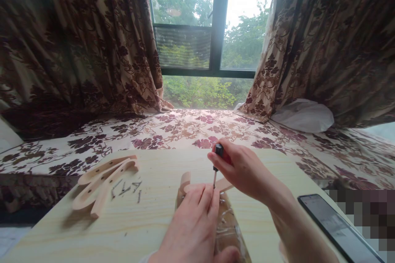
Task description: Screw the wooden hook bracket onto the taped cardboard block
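My right hand (239, 168) is closed around the black handle of a screwdriver (219, 151), held upright with its shaft pointing down. The screwdriver's tip meets the work right beside the fingertips of my left hand (197, 209). Those fingers lie over a pale wooden piece (185, 180), pressing it down; most of it is hidden under them. Beneath is a brown block wrapped in clear plastic or tape (230, 230). Whether a screw sits under the tip is too small to tell.
Several curved wooden pieces with dark holes (103, 183) lie on the left of the pale wooden table (154, 234). Loose screws (125, 191) are scattered beside them. A phone (335, 226) rests at the right edge. Behind are a floral-covered ledge (185, 129), a white bag (304, 116) and curtains.
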{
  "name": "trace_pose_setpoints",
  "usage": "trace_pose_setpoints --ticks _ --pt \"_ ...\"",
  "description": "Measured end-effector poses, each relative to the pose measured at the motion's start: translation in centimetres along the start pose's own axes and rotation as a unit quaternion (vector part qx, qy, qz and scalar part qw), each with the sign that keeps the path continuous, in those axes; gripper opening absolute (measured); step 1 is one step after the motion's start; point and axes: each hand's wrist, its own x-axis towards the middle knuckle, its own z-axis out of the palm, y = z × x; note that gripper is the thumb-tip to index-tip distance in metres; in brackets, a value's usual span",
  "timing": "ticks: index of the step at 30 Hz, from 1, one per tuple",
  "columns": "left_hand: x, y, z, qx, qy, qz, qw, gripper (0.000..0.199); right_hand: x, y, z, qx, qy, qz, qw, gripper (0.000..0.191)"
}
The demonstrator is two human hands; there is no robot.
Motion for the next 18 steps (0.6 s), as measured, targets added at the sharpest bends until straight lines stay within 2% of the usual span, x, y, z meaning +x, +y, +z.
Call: trace_pose_setpoints --ticks 5,10,15,18 --pt "0.3 -0.4 0.5 -0.003 -0.026 -0.011 1.0 0.083 0.5 0.1 0.5 0.009 0.001 0.006 1.0 0.016" --pt "0.5 -0.5 0.8 -0.012 -0.009 -0.025 1.0 0.082 0.5 0.5 0.4 -0.002 0.012 0.007 1.0 0.018" --pt "0.6 -0.1 0.1 -0.018 -0.035 -0.028 0.999 0.084 0.0 0.5 -0.5 0.058 -0.024 -0.06 0.996 0.011" --pt "0.4 0.5 -0.6 -0.008 -0.059 -0.045 0.997 0.082 0.1 0.5 -0.4 0.059 -0.019 -0.08 0.995 0.014"
